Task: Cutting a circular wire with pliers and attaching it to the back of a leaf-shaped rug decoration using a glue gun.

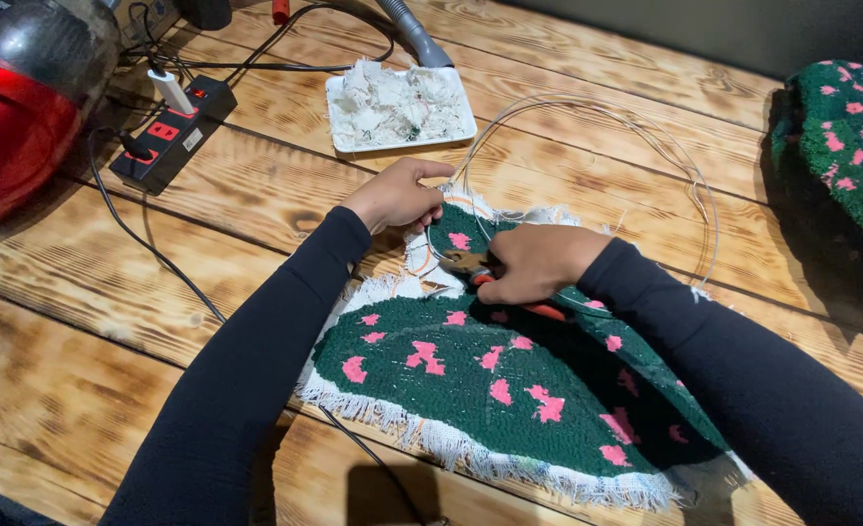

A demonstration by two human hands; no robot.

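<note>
Rug piece: a dark green tufted rug piece (470, 375) with pink blotches and a frayed white fringe lies flat on the bench, in the middle of the view under both forearms.
Long axis: it runs from the narrow upper end near the hands down toward the lower right, where the piece widens; the narrow end points up and away from the person.
Scissors: orange-handled scissors (509, 292) sit at the narrow end, blades toward the left; the tips are mostly hidden, so whether they are open is hard to say.
Right hand: the right hand (534, 263) is curled closed around the scissor handles, knuckles up, resting on the green pile.
Left hand: the left hand (397, 195) is folded at the upper edge, its fingers pinching the white backing cloth (422, 255) beside the blades.
Wire hoop: a thin wire hoop (646, 136) lies on the bench just beyond the hands, looping off to the right.
Tray: a white tray (339, 93) of pale fabric scraps stands further up.
Power strip: a black power strip (173, 134) with red switches lies to the upper left, well apart.
Red appliance: a red and black appliance (13, 107) fills the upper left corner.
Second rug: another green and pink rug (845, 156) sits at the right edge.
Bench: scorched wooden planks (81, 292).
</note>
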